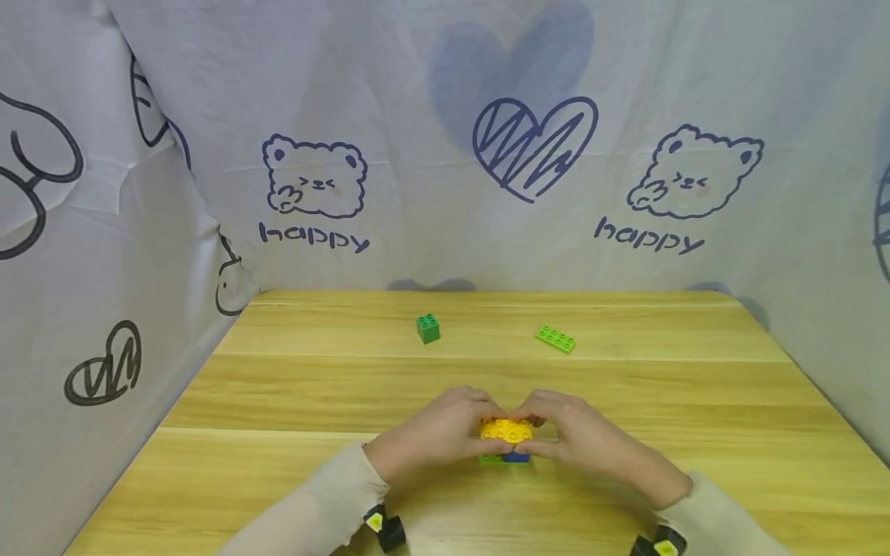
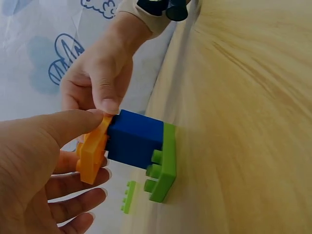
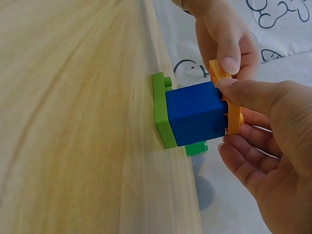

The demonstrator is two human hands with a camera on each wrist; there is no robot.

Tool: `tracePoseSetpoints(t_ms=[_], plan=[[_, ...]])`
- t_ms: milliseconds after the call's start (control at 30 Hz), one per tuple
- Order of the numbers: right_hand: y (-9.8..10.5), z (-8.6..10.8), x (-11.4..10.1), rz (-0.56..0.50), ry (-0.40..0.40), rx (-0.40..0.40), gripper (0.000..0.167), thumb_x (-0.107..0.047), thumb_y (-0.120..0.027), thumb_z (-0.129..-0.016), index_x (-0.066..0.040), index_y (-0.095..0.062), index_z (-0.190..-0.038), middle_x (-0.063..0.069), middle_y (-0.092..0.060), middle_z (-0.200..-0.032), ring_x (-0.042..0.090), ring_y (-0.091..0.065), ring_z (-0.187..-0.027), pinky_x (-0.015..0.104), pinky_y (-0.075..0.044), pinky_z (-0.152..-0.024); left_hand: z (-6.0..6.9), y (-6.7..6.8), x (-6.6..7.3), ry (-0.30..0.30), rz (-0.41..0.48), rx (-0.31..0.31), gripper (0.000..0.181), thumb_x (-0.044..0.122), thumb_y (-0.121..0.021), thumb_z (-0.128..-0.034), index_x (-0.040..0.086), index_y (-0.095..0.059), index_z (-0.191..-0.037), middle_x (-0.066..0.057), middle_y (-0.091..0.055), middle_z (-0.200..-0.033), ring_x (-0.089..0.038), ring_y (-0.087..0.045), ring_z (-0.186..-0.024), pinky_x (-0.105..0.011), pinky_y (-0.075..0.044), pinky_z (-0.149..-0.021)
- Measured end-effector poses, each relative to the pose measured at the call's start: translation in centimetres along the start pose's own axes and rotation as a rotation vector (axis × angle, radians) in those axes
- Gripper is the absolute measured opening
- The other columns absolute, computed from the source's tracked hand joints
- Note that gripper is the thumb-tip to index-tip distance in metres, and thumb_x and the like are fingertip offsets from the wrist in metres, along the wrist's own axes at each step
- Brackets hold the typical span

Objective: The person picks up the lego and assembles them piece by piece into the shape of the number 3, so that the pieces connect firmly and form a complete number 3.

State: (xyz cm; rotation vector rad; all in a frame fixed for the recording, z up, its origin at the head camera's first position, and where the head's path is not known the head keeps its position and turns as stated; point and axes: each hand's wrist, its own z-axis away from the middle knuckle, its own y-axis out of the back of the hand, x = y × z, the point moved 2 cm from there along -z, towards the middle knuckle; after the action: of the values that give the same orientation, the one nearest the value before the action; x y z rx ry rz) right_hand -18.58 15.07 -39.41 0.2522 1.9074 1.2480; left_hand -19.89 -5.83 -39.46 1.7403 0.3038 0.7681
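Note:
A flat yellow building brick point(image 1: 506, 431) lies on top of a blue brick point(image 2: 136, 139), which stands on one side of a light green plate brick point(image 3: 160, 112). My left hand point(image 1: 459, 429) pinches one end of the yellow brick between thumb and fingers. At its other end my right hand point(image 1: 572, 432) pinches it too, the two thumbs close together at the near edge. In the left wrist view the yellow piece overhangs the blue one, with bare studs of the green plate beneath. Whether yellow and blue are fully pressed together I cannot tell.
Farther back on the wooden table point(image 1: 320, 394) stands a dark green brick point(image 1: 428, 329). To its right lies another light green plate brick point(image 1: 555, 340). A white printed cloth point(image 1: 417, 185) hangs behind the table and along its sides.

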Motion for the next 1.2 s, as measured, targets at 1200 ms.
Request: tracePoseSetpoints(t_ms=[1200], plan=[[-0.4, -0.1, 0.7, -0.026, 0.043, 0.031, 0.034, -0.043, -0.071, -0.087, -0.018, -0.067, -0.11, -0.014, -0.062, -0.101, 0.004, -0.06, -0.091, 0.028, -0.054, -0.08, 0.3, 0.4, 0.8, -0.045, -0.152, 0.099, 0.041, 0.047, -0.071, -0.0864, 0.014, -0.075, -0.11, 0.008, -0.063, -0.089, -0.003, -0.048, -0.075, -0.012, -0.038, -0.065]])
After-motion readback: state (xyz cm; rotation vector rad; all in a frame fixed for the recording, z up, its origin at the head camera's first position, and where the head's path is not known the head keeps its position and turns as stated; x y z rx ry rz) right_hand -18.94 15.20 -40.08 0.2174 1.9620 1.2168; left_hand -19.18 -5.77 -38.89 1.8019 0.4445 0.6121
